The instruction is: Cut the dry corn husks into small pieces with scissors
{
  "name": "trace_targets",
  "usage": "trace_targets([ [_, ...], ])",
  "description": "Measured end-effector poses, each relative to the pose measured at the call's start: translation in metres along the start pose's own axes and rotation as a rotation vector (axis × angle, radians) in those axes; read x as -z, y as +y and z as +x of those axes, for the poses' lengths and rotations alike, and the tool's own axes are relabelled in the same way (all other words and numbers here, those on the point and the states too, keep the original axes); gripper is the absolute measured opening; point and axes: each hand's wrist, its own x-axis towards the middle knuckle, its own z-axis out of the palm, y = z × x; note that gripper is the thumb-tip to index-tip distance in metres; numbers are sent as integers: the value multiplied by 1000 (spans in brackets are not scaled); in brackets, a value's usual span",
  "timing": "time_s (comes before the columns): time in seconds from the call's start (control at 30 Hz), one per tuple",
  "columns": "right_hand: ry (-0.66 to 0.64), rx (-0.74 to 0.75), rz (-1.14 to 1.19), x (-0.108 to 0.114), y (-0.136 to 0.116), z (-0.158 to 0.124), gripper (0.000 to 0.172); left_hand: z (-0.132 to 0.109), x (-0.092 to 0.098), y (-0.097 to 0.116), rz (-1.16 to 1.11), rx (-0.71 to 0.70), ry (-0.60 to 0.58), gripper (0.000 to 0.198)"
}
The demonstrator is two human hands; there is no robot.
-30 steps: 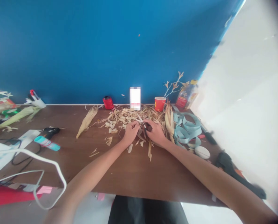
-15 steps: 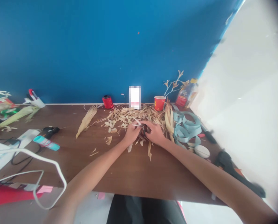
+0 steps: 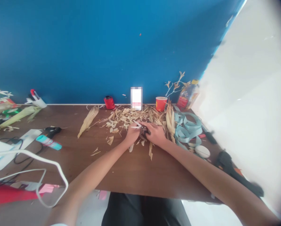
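My right hand is wrapped round the dark handles of a pair of scissors. Their pale blades are spread apart and point left, across the top of my left hand. The left hand's fingers are closed near the blades; what they pinch is too small and hidden to make out. Both hands are close together over the front of a heap of dry corn husk scraps. A husk strip lies below the right hand. Beside that hand stands a bundle of dry husk.
Right of the hands are tangled blue ribbon, a round white object and a glue gun. A red paper cup and a red container are at the back. A husk bundle and white cable lie left.
The scissor blades have opened wider over my left hand. Both hands have barely shifted; the whole view has moved slightly.
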Motion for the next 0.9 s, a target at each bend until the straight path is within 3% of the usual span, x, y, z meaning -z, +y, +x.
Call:
trace_targets([
  [0.1, -9, -20, -39, 1, -2, 1, 54, -1, 0, 3, -16, -19, 9, 2],
  [0.33, -70, 5, -125, 1, -5, 3, 54, -2, -1, 7, 131, -51, 55, 17],
  [0.53, -113, 106, -257, -1, -9, 2, 56, -6, 0, 3, 162, -135, 98, 9],
  [0.73, -155, 113, -330, 1, -16, 2, 56, -6, -1, 0, 423, -155, 193, 10],
  [0.9, -186, 92, -306, 4, -17, 3, 53, -7, -1, 2, 551, -162, 162, 12],
])
